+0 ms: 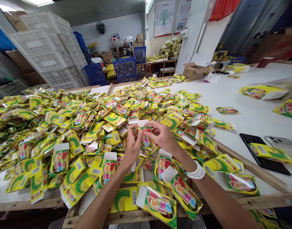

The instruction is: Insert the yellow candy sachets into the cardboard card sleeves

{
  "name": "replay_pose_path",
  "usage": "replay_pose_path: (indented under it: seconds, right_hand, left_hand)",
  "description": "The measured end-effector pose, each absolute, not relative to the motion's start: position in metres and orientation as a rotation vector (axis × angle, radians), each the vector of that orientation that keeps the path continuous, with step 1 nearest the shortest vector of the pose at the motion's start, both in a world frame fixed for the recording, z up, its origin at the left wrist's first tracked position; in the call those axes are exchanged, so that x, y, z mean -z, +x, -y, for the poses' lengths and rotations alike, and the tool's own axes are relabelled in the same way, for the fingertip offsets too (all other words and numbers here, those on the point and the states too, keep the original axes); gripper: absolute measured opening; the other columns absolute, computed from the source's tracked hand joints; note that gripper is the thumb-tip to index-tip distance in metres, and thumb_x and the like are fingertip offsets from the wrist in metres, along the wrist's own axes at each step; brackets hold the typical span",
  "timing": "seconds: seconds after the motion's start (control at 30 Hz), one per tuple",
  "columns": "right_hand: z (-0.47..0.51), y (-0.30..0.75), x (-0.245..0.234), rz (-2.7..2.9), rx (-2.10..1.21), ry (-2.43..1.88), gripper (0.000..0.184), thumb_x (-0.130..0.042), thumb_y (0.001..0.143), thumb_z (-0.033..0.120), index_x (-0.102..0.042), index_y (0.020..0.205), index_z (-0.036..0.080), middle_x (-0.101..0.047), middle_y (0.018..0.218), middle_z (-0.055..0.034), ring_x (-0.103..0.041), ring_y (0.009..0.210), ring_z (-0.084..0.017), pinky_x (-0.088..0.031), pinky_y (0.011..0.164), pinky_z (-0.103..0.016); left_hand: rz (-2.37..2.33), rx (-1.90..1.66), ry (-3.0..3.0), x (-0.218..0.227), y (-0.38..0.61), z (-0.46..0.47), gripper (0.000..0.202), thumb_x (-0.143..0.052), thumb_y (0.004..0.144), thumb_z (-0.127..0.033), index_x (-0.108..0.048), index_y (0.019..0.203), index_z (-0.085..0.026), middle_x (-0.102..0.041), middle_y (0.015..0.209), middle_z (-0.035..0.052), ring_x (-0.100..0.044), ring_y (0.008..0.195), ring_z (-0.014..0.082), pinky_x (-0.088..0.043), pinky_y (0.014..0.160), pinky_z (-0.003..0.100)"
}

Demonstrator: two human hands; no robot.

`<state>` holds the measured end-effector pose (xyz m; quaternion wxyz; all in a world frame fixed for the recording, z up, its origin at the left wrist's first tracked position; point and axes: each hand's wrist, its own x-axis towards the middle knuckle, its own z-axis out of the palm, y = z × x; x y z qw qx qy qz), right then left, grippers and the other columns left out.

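Both of my hands hold one small yellow-and-green carton printed TWINS, its white flap standing up at the far end. My left hand has its thumb and fingers closed on the carton's left side. From the right, my right hand pinches the carton near its top; a white bead bracelet circles that wrist. What lies inside the carton is hidden. Around my forearms lie flat cartons with open white flaps, among them a TWINS carton at the table edge and another beside it.
A big heap of small yellow packs spreads over the left and middle of the white table. A wooden strip runs along the right. Beyond it lie a black phone and a silver phone. A cardboard box stands at the back.
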<state>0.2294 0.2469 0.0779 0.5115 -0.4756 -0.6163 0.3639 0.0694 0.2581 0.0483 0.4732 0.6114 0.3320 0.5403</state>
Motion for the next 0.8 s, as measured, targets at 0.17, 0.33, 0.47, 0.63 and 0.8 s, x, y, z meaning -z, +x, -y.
replay_pose_path:
  seconds: [0.17, 0.33, 0.47, 0.63, 0.8]
  right_hand:
    - [-0.249, 0.234, -0.075, 1.431, -0.883, -1.154, 0.031, -0.08, 0.08, 0.042, -0.082, 0.098, 0.017, -0.08, 0.082, -0.0061, -0.068, 0.064, -0.019, -0.052, 0.058, -0.029]
    - [-0.249, 0.235, -0.079, 1.47, -0.898, -1.128, 0.037, -0.076, 0.084, 0.042, -0.086, 0.111, 0.019, -0.084, 0.1, -0.008, -0.073, 0.076, -0.022, -0.057, 0.066, -0.032]
    - [-0.25, 0.238, -0.083, 1.287, -0.954, -1.072, 0.055, -0.077, 0.083, 0.046, -0.077, 0.134, 0.024, -0.084, 0.102, -0.0054, -0.076, 0.083, -0.023, -0.062, 0.078, -0.036]
    - [-0.252, 0.244, -0.085, 0.957, -1.213, -1.073, 0.041, -0.084, 0.074, 0.05, -0.087, 0.103, 0.021, -0.081, 0.084, -0.0068, -0.074, 0.072, -0.022, -0.063, 0.072, -0.036]
    - [-0.251, 0.246, -0.088, 0.969, -1.211, -1.033, 0.041, -0.09, 0.069, 0.044, -0.087, 0.102, 0.02, -0.08, 0.079, -0.004, -0.07, 0.068, -0.017, -0.061, 0.067, -0.03]
  left_hand:
    - [-0.796, -1.306, 1.559, -0.047, 0.069, -0.26, 0.036, -0.062, 0.101, -0.056, -0.053, 0.116, -0.025, -0.065, 0.096, 0.0009, -0.061, 0.082, 0.0146, -0.051, 0.075, 0.025]
    - [-0.83, -1.287, 1.581, -0.046, 0.067, -0.262, 0.037, -0.061, 0.101, -0.053, -0.06, 0.126, -0.025, -0.07, 0.114, 0.0057, -0.066, 0.096, 0.0177, -0.054, 0.085, 0.027]
    - [-0.844, -1.278, 1.565, -0.046, 0.066, -0.262, 0.035, -0.063, 0.1, -0.054, -0.064, 0.119, -0.024, -0.07, 0.103, 0.0031, -0.063, 0.081, 0.0156, -0.051, 0.072, 0.025]
    - [-0.807, -1.21, 1.611, -0.048, 0.067, -0.258, 0.036, -0.062, 0.1, -0.056, -0.067, 0.115, -0.024, -0.071, 0.095, 0.003, -0.062, 0.075, 0.016, -0.049, 0.067, 0.025]
    - [-0.805, -1.275, 1.591, -0.048, 0.067, -0.257, 0.033, -0.065, 0.099, -0.05, -0.061, 0.122, -0.026, -0.071, 0.11, 0.0052, -0.067, 0.091, 0.0175, -0.053, 0.08, 0.027]
